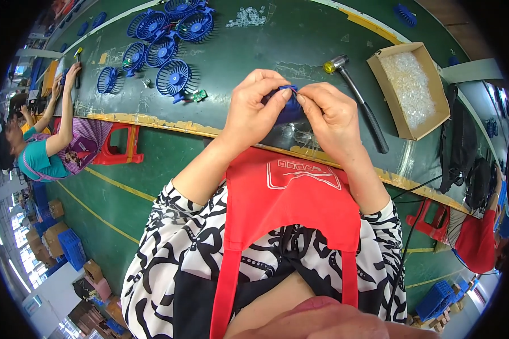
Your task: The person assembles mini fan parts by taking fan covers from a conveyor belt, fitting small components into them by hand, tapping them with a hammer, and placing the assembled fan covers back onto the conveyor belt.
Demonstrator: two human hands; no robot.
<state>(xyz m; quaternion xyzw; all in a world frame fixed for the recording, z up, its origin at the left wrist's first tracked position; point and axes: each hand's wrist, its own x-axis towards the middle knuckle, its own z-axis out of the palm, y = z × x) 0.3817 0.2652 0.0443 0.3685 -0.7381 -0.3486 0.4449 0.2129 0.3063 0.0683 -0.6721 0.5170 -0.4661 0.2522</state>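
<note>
Above the table's near edge, my left hand [255, 108] grips a blue plastic fan part [288, 111], mostly covered by my fingers. My right hand [332, 116] is closed in a pinch at the upper end of that part, close to the left fingertips. Whatever sits between the right thumb and forefinger is too small to make out; it may be a thin wire. To the left of my hands lies a small green circuit board [199, 96], beside a blue round fan cage [173, 78]. A hammer [357, 93] with a black handle and yellowish face rests to the right.
Several more blue fan cages [162, 51] cluster at the far left. A pile of small clear plastic pieces [247, 17] lies at the back. An open cardboard box [415, 134] holds many clear pieces. One co-worker [51, 147] sits at left by a red stool [119, 144]; another [475, 240] is at right.
</note>
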